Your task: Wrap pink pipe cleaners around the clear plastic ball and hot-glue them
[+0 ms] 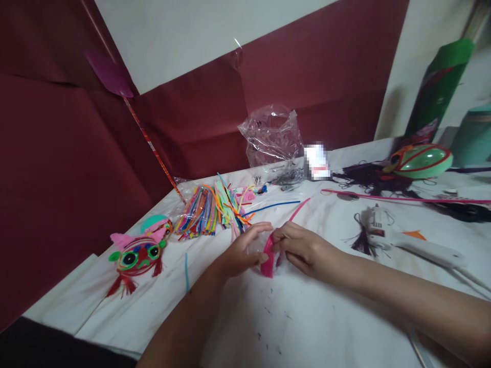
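Observation:
My left hand [242,251] is wrapped around a clear, rounded plastic piece [254,244] low over the table. A band of bright pink pipe cleaner [267,266] runs over that piece, with my left thumb resting beside it. From the right, my right hand [297,246] pinches the pink pipe cleaner at the top of the band. A pink stem [300,209] sticks out beyond my right fingers. My hands cover part of the plastic piece, so its full shape is hidden.
Colourful pipe cleaners [207,212] lie in a bundle beyond my hands. A decorated animal mask [138,255] sits left, and a white glue gun [425,248] lies right with its cord. Further back are a clear plastic bag [274,135] and a green balloon-like form [425,161].

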A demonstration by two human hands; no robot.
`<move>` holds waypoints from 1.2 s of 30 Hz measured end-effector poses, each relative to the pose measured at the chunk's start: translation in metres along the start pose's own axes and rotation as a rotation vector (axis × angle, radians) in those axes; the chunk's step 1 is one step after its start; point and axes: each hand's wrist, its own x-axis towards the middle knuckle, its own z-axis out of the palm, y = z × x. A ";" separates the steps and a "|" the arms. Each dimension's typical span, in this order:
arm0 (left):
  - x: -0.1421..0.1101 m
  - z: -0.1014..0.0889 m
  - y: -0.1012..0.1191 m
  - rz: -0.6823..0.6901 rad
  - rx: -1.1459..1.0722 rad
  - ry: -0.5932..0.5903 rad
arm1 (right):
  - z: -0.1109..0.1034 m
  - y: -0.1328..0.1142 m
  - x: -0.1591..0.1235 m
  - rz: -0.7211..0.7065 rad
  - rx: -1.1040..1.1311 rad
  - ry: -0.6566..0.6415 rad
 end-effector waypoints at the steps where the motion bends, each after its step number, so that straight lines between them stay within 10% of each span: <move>1: 0.000 0.001 0.000 -0.008 -0.004 0.008 | 0.000 0.000 0.000 -0.004 0.000 0.002; 25: 0.002 0.013 0.000 -0.046 -0.082 0.184 | -0.016 -0.002 0.007 0.224 -0.045 0.177; 36: 0.002 0.014 0.002 -0.066 -0.087 0.173 | -0.004 0.005 0.002 0.465 -0.036 0.040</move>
